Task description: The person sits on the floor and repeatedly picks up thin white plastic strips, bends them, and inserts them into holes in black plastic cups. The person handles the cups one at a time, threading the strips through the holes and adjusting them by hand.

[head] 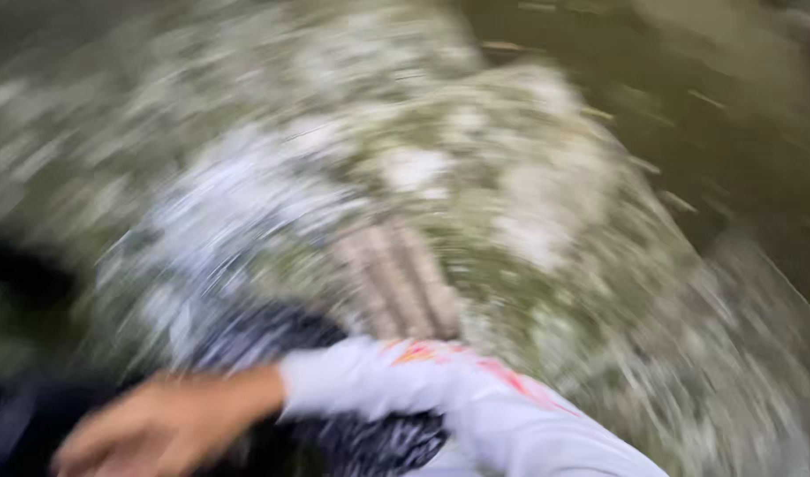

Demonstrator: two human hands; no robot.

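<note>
We see one hand [158,428], likely the right, reaching across to lower left from a white sleeve [440,397]. Fingers look loosely spread; grip can't be told through blur. Nearest: dark speckled fabric [370,442] just beneath the wrist. Ribbed brown strip [401,283] lies ahead, long axis pointing away.

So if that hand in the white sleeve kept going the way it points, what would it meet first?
Hard to say through the motion blur. The hand points toward the lower left, where only a dark, shapeless area shows before the picture's edge. It may meet that first, though depth is unclear.
</note>
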